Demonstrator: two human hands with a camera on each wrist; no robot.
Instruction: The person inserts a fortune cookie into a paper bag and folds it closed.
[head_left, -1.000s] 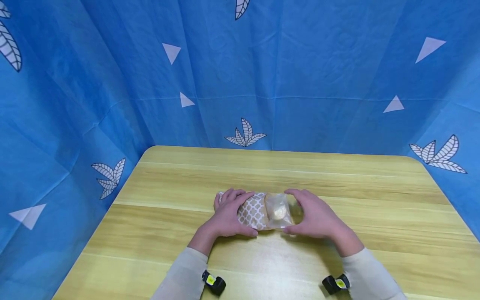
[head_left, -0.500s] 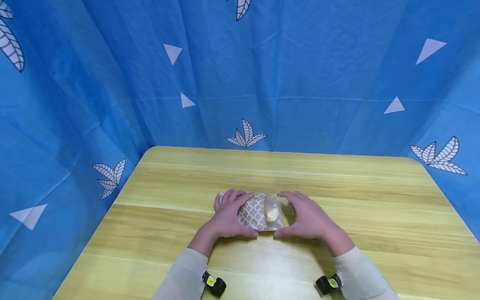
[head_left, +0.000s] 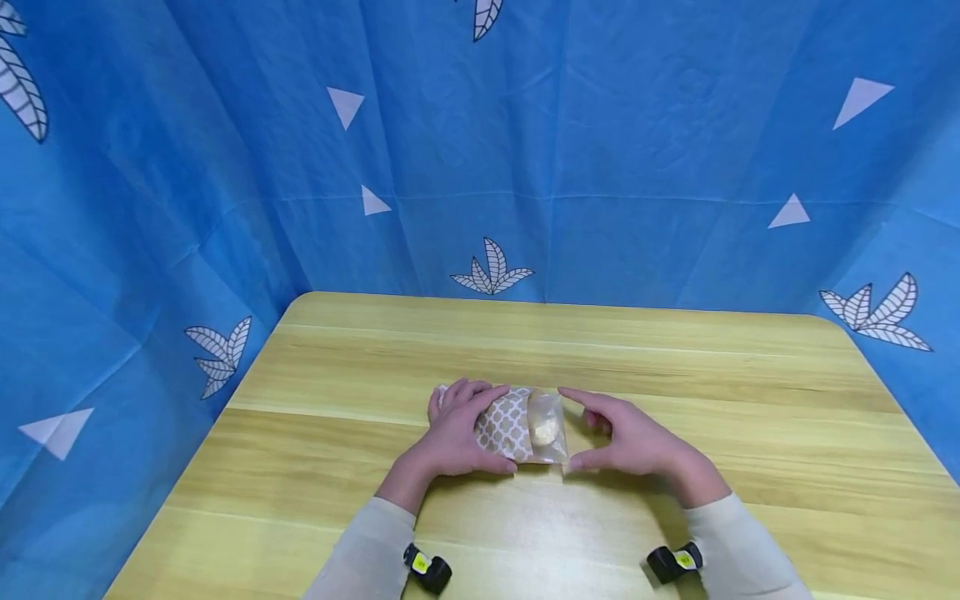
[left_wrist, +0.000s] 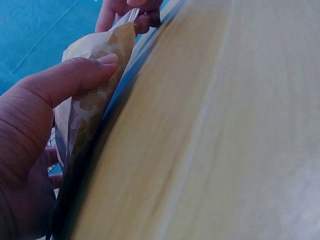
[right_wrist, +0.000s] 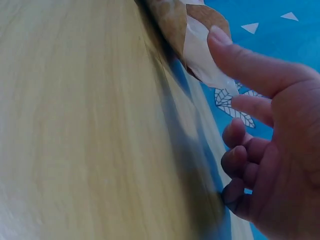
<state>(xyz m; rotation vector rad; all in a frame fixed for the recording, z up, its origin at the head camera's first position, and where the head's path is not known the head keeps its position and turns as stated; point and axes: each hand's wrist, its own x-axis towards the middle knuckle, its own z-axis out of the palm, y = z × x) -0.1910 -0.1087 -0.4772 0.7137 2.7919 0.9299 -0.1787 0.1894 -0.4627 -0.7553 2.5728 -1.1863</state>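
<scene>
A brown paper bag (head_left: pixel 506 423) with a white lattice pattern lies sideways on the table, its mouth facing right. My left hand (head_left: pixel 453 437) grips it across the left part, thumb on the near side and fingers over the far side. Out of the mouth sticks a clear plastic packet (head_left: pixel 549 425) with something pale inside; its left part is hidden in the bag. My right hand (head_left: pixel 626 433) is just right of the packet, thumb and index finger spread at its end corners. In the right wrist view the other fingers (right_wrist: pixel 235 162) curl loosely, holding nothing.
The wood-grain table (head_left: pixel 360 350) extends all around the bag. A blue curtain (head_left: pixel 637 150) with leaf and triangle prints hangs behind and at both sides. Black wrist cameras (head_left: pixel 429 571) sit at both sleeves.
The packet has slid left, deeper into the bag, as my right hand moved left; that hand has since drawn back slightly right. My left hand and the bag have stayed nearly still.
</scene>
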